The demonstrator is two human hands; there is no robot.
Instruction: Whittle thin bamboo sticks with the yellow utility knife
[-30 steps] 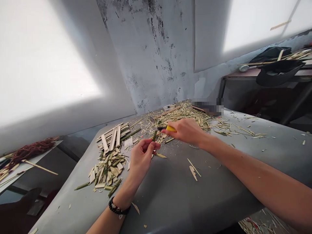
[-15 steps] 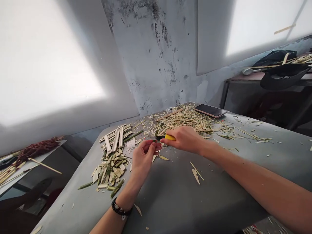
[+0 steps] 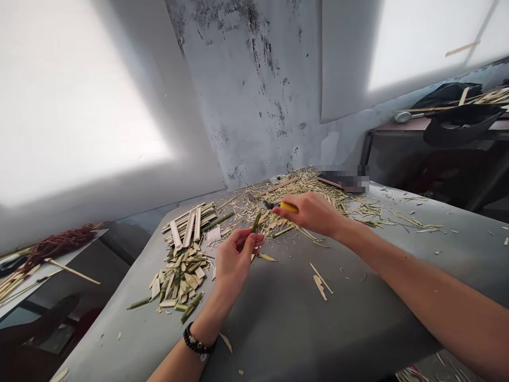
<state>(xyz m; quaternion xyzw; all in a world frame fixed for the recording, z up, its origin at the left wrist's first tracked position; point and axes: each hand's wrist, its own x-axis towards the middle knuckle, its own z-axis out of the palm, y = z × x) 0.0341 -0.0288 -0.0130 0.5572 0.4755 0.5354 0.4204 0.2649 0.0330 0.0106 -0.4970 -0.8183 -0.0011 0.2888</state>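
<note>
My left hand (image 3: 234, 265), with a dark bead bracelet at the wrist, pinches a short green bamboo strip (image 3: 256, 222) between thumb and fingers, its free end tilted up and away. My right hand (image 3: 316, 213) is wrapped round the yellow handle of a knife (image 3: 289, 207). The dark blade points left and is a little blurred. It sits above and to the right of the strip, apart from it. Beyond the knife lies a heap of thin bamboo shavings (image 3: 322, 197). Left of my left hand is a pile of cut bamboo pieces (image 3: 185, 276).
Longer bamboo slats (image 3: 186, 228) lie at the back left of the grey table (image 3: 286, 313). A phone (image 3: 332, 182), partly pixelated, rests at the back right. Side tables hold reddish cord (image 3: 59, 241) on the left and a dark cap (image 3: 461, 124) on the right.
My right hand has drawn the knife right and slightly up, away from the bamboo strip. More of the strip shows now. My left hand has barely moved.
</note>
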